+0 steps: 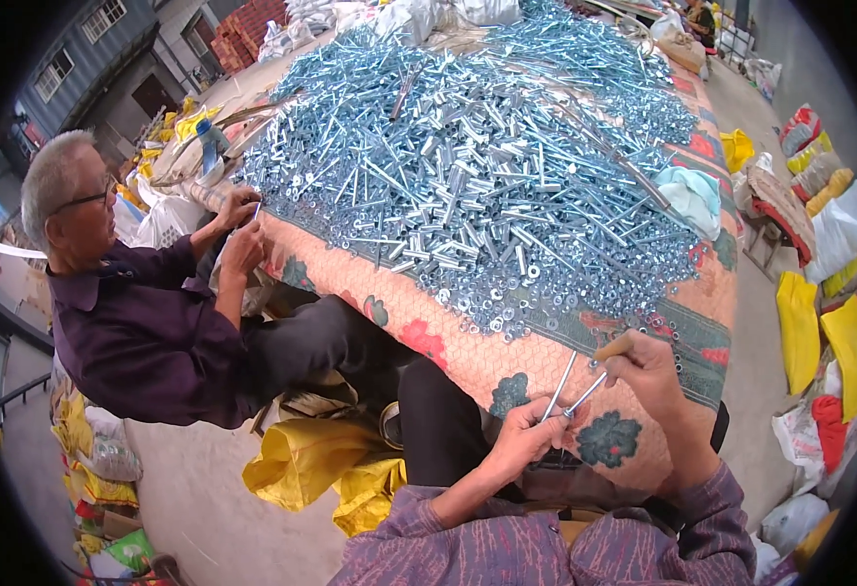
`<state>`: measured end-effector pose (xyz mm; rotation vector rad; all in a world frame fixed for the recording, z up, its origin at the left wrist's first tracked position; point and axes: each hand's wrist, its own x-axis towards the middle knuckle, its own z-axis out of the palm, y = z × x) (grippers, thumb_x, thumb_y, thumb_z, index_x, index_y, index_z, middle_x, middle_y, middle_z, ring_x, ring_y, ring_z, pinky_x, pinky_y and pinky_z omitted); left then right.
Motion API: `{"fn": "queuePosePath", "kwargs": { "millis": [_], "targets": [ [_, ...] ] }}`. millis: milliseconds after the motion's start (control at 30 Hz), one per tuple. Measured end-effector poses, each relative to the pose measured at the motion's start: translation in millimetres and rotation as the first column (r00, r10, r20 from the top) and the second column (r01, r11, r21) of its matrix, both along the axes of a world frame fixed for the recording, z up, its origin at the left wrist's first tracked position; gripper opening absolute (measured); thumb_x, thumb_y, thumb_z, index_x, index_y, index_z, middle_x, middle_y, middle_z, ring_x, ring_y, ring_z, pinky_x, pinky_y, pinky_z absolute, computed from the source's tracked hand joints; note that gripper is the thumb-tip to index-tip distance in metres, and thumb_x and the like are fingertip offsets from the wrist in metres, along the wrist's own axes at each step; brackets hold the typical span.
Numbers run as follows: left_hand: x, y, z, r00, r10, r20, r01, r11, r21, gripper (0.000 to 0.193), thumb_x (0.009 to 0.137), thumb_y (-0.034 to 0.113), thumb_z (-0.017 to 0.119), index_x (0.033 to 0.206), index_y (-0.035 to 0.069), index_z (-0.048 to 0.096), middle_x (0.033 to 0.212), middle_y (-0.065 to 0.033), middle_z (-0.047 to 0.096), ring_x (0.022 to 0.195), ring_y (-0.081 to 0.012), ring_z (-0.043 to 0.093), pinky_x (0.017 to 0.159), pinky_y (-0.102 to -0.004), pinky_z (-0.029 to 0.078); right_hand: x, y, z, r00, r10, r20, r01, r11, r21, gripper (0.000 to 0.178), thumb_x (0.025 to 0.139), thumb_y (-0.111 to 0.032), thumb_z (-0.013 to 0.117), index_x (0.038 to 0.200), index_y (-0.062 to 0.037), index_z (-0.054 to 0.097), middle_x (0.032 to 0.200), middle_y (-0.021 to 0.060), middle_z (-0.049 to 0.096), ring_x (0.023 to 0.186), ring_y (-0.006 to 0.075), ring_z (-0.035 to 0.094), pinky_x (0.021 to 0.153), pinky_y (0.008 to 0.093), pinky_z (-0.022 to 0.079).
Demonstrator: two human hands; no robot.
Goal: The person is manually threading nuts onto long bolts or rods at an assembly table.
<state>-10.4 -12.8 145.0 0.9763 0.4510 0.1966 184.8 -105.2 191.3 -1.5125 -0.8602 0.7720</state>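
My left hand (526,436) is closed around two thin metal rods (559,385) that fan apart from its fingertips. One rod points up and away; the other slants right toward my right hand (645,373). My right hand's thumb and fingers are pinched at that slanting rod's upper end, where a small nut (595,365) shows. A washer or nut (569,412) sits lower on the same rod, by my left fingertips. Both hands are over the near edge of a flowered padded cloth (468,359). A big heap of shiny rods, sleeves, nuts and washers (448,186) lies beyond them.
A co-worker (145,303) sits at the left edge of the heap, hands holding a small metal part. Yellow sacks (301,459) lie on the floor below. A pale blue cloth (690,199) rests at the heap's right, and bags (844,230) line the right wall.
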Motion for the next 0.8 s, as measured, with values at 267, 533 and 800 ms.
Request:
{"fn": "queuePosePath", "kwargs": {
  "millis": [267,533,800],
  "targets": [
    [5,1,7,0.996,0.059,-0.063,-0.071,0.978,-0.199,0.012,0.092,0.011,0.057,0.096,0.001,0.062,0.075,-0.0021,0.064,0.048,-0.0016,0.046,0.039,-0.0155,0.027,-5,-10,-18,0.994,-0.11,0.003,0.109,0.992,0.058,0.008,0.088,-0.002,0.06,0.092,0.0042,0.063,0.075,0.0032,0.06,0.066,0.0078,0.057,0.058,0.0233,0.047],
    [-4,12,-8,0.974,0.209,-0.084,-0.222,0.956,-0.19,0.012,0.092,0.01,0.059,0.097,0.0,0.062,0.064,-0.0021,0.058,0.039,-0.0023,0.033,0.036,-0.0177,0.02,18,-6,-29,0.665,-0.098,0.741,0.176,0.984,-0.027,0.01,0.079,-0.004,0.063,0.088,-0.0007,0.061,0.079,0.0142,0.053,0.072,0.0298,0.057,0.064,0.0368,0.045],
    [-5,7,-13,0.977,0.2,-0.077,-0.211,0.96,-0.186,0.012,0.093,0.01,0.057,0.098,0.0,0.062,0.065,-0.0048,0.058,0.038,-0.003,0.033,0.036,-0.0182,0.019,21,17,-11,0.682,-0.01,0.731,0.132,0.985,-0.11,0.01,0.082,-0.009,0.063,0.09,-0.0038,0.063,0.085,0.0133,0.055,0.076,0.0313,0.058,0.067,0.0404,0.046]
  ]
}}
